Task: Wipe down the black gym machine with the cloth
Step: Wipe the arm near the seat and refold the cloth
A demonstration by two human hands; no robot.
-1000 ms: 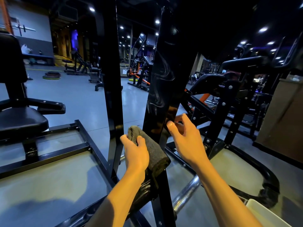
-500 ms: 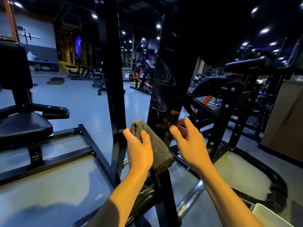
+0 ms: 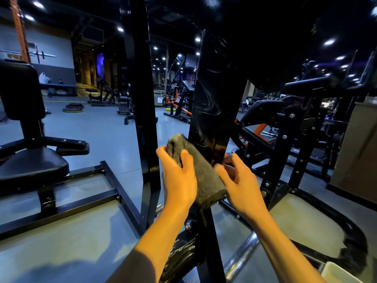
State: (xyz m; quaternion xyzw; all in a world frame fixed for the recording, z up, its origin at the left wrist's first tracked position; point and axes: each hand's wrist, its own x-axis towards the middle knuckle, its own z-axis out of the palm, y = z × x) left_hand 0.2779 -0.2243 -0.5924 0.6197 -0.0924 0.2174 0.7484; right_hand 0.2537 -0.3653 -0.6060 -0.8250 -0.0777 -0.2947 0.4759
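Note:
A glossy black upright post of the gym machine rises in the middle of the view, with smear marks on its face. A folded grey cloth lies against the post's left side. My left hand grips the cloth, thumb and fingers curled round its upper end. My right hand is on the post's right side at the same height; its fingertips curl round the post's edge and touch the cloth's right border.
A second black upright stands just left of the post, joined to a black floor frame. A padded black seat is at the left. A chrome bar and a white bin lie at the lower right. More machines fill the right.
My left hand has slid the cloth a little up the post. My right hand has stayed on the post's right edge. My head has come closer.

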